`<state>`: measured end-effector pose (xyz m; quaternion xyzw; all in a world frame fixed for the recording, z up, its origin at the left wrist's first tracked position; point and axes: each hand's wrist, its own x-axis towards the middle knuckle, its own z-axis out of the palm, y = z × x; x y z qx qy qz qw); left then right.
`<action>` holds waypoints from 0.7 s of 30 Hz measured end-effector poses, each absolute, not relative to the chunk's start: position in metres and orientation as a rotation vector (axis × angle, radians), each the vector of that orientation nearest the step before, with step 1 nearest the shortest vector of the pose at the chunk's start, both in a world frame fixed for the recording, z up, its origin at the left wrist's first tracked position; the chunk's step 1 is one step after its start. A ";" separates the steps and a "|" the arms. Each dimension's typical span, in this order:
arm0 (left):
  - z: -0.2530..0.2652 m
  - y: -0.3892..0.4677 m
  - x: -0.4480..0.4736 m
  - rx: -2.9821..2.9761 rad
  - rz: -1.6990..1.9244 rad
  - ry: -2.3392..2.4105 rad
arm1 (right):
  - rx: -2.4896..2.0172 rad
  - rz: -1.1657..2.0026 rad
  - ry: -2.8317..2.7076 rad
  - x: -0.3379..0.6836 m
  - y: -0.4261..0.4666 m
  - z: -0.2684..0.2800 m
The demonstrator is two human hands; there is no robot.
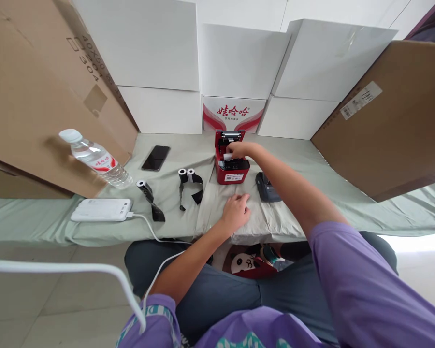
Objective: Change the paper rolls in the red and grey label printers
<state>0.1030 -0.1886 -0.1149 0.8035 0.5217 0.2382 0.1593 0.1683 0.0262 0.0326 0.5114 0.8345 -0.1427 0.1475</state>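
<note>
A red-and-black label printer (232, 169) stands on the cloth with its lid raised. My right hand (238, 150) reaches into its open top, fingers closed on a small white paper roll (227, 156). The far side of the roll is hidden by the fingers and the housing. In front of the printer, my left hand (236, 212) rests on the cloth, holding nothing, its fingers loosely bent and partly apart. Right of the printer lies a small dark grey device (267, 188), partly covered by my right forearm.
To the left are black ribbon rolls (186, 175), another ribbon roll (147, 191), a black phone (155, 158), a white power bank (101, 210) with a cable, and a water bottle (97, 159). White boxes (235, 60) and cardboard boxes (395, 121) wall the cloth-covered surface.
</note>
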 end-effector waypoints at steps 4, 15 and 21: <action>-0.117 -0.187 0.104 2.314 0.668 1.493 | 1.483 -0.401 2.490 0.180 0.000 0.066; -0.116 -0.186 0.106 2.318 0.679 1.484 | 1.186 -1.373 2.836 0.084 -0.090 0.105; -0.114 -0.185 0.103 2.204 0.677 1.462 | 1.096 -0.840 2.822 -0.019 -0.090 0.050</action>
